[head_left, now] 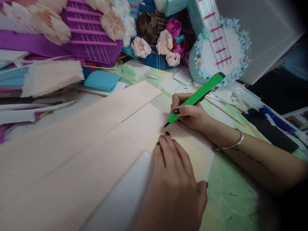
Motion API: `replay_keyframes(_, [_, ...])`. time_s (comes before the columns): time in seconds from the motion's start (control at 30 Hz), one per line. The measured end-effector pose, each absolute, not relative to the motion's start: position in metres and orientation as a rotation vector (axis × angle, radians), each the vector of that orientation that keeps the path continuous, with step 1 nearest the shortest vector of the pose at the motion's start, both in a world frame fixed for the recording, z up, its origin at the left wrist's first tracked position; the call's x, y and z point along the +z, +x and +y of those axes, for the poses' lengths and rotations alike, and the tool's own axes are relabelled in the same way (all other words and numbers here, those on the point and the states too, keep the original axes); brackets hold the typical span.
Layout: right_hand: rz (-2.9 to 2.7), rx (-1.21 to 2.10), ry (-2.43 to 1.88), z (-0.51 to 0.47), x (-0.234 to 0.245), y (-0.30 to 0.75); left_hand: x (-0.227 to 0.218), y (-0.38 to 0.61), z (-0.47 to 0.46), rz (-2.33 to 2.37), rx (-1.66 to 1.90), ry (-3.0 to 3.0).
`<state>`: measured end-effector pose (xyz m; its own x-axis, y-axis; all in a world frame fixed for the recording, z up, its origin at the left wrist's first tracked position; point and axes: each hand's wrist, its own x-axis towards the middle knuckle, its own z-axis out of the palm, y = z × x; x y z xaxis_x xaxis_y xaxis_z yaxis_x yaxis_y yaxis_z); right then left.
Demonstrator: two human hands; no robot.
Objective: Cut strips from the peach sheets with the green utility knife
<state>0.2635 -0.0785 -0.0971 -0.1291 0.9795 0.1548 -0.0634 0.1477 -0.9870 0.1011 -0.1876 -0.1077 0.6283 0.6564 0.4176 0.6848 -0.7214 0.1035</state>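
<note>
Green-patterned bench (233,199) extends below my right grip (194,116), which pinches a slim green, dark-tipped tool (202,89). Left of that grip lies a long pale-pink paper sheet (125,138). My left grip (175,183) rests flat, fingers nearly together; I should guide the tip steadily, clear of those fingertips.

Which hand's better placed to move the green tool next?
Right hand, likely: it holds the green tool, tip down by the pink paper. The left hand lies palm-down near that tip, no tool showing, so it seems better suited to steadying.
</note>
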Motion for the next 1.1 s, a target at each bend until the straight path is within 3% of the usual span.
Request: replay_keyframes(1.1, [-1.344,1.226,-0.98,-0.0786,-0.096,0.2618,-0.1086,0.101,-0.1879,-1.151,-0.675,-2.749])
